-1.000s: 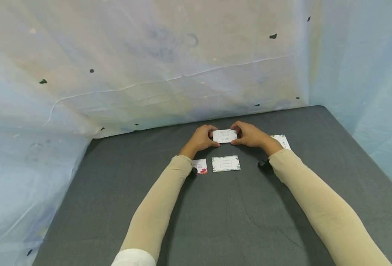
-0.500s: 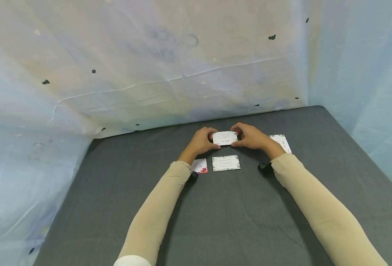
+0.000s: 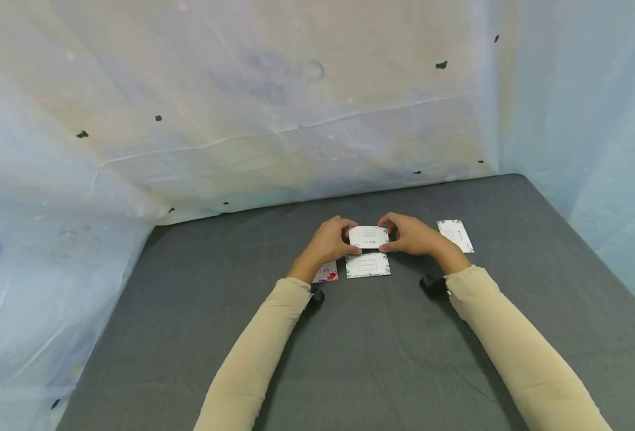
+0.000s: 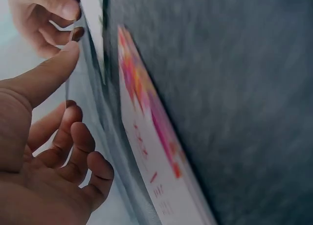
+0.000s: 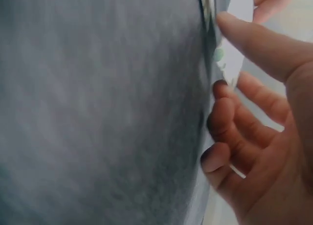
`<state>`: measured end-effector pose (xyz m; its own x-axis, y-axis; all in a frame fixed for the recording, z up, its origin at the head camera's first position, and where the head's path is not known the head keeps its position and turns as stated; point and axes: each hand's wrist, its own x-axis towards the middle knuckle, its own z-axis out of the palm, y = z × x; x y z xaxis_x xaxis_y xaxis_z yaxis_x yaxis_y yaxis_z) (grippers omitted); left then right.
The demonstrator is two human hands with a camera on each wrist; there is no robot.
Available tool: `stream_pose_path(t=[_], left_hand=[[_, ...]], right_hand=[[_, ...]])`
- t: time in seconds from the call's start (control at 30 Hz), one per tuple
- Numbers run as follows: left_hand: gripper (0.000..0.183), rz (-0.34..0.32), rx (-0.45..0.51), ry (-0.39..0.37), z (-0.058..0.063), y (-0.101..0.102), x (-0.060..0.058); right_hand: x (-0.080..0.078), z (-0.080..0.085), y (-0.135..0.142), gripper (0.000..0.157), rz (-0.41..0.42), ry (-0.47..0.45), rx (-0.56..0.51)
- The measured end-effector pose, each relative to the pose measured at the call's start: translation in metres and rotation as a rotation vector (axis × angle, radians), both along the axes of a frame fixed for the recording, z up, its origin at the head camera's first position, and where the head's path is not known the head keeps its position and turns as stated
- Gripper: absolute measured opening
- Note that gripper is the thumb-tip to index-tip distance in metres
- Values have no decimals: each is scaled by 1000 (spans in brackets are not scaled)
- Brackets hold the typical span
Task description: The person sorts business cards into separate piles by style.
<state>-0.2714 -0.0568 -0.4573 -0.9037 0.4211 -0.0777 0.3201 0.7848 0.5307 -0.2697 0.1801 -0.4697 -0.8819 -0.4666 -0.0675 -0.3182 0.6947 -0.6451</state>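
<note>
Both hands hold a white printed card point(image 3: 368, 237) by its opposite short ends, just above the dark table. My left hand point(image 3: 330, 240) pinches the left end between thumb and fingers; my right hand point(image 3: 411, 236) pinches the right end. Directly below it on the near side lies a white card with a leafy border point(image 3: 368, 266). A white card with pink and orange flowers point(image 3: 326, 272) lies partly behind the left wrist; in the left wrist view these floral cards point(image 4: 142, 122) look like a thick stack. The right wrist view shows the held card point(image 5: 234, 39) edge-on.
Another white card with leaf print point(image 3: 456, 236) lies at an angle beyond the right forearm. Grey cloth covers the table point(image 3: 382, 347). A pale patterned sheet point(image 3: 296, 90) hangs behind the far edge and along both sides.
Both hands have brought the held card nearer, toward the leafy-bordered card, and the gap between the two has narrowed. The cards on the table have stayed in place.
</note>
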Motion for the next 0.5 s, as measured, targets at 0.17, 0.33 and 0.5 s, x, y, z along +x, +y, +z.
stream_pose_path(t=[0.17,0.33,0.5], left_hand=[[67,-5,18,21,0,-3,7],[65,-6,21,43,1,-7,14],[65,-6,21,53,2,-8,26]], right_hand=[[8,1,-2,61,1,7,-13],[15,3,-4,62,-7,10,-32],[27,6,-2,64,4,-1,-47]])
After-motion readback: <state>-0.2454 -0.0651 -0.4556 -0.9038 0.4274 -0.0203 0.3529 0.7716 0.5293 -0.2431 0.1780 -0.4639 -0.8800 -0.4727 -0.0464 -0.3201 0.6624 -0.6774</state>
